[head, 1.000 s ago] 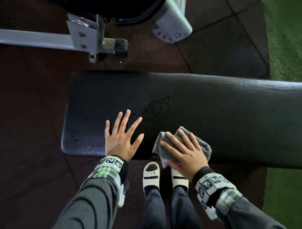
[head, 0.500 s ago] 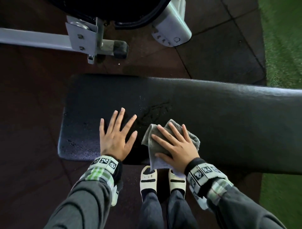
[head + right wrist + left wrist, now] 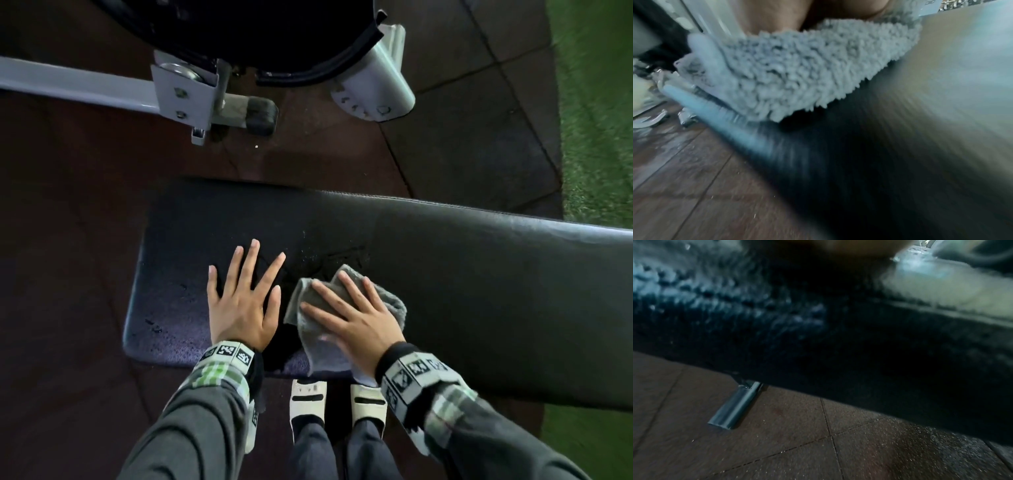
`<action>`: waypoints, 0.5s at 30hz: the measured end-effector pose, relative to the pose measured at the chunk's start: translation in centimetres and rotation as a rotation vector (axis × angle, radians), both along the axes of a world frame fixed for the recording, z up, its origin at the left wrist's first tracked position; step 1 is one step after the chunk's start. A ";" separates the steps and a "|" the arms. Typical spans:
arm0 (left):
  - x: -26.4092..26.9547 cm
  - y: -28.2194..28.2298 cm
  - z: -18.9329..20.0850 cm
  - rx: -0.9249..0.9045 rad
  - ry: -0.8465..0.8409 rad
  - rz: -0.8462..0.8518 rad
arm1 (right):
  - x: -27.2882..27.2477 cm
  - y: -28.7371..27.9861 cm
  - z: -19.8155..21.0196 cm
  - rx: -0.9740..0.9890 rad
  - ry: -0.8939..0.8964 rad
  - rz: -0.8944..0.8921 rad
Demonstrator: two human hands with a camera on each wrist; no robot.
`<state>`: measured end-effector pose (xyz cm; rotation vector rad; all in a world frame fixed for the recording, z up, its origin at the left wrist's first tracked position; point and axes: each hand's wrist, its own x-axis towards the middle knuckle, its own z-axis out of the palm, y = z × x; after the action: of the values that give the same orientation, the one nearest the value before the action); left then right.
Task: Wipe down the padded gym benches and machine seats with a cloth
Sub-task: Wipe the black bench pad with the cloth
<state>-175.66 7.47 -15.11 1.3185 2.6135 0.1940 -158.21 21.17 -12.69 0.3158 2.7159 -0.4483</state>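
Note:
A long black padded bench (image 3: 479, 274) runs from centre left to the right edge in the head view, with wet droplets near its left end. My left hand (image 3: 245, 294) lies flat on the pad with fingers spread, holding nothing. Just to its right, my right hand (image 3: 349, 318) presses a folded grey cloth (image 3: 390, 301) onto the pad with straight fingers. In the right wrist view the shaggy cloth (image 3: 797, 68) sits under my palm on the blurred bench (image 3: 900, 146). The left wrist view shows the bench edge (image 3: 818, 345) close up.
A grey metal machine frame (image 3: 102, 89) with a black rubber foot (image 3: 260, 113) and a black round part (image 3: 274, 34) stands beyond the bench. Dark rubber floor tiles (image 3: 462, 137) surround it, green turf (image 3: 596, 102) lies at right. A bench leg (image 3: 735, 405) rests on the floor. My sandalled feet (image 3: 308, 401) stand under the near edge.
My right hand has slid the cloth leftward along the bench toward my left hand. The left hand has stayed flat on the pad.

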 end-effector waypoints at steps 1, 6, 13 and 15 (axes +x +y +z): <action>-0.1 0.0 0.0 -0.002 -0.004 0.001 | -1.2 0.7 0.1 0.022 0.000 -0.003; 0.0 0.0 0.1 -0.016 -0.022 0.013 | -2.8 5.8 0.4 0.105 0.086 -0.299; 0.0 0.1 0.3 -0.022 -0.030 0.013 | 4.3 4.0 -0.2 0.157 0.159 -0.381; 0.0 0.1 0.4 -0.017 -0.032 0.011 | 4.0 1.8 0.0 0.108 0.081 -0.241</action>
<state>-175.66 7.54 -14.74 1.2844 2.5909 0.1924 -154.26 22.96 -12.71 0.6727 2.7979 -0.3866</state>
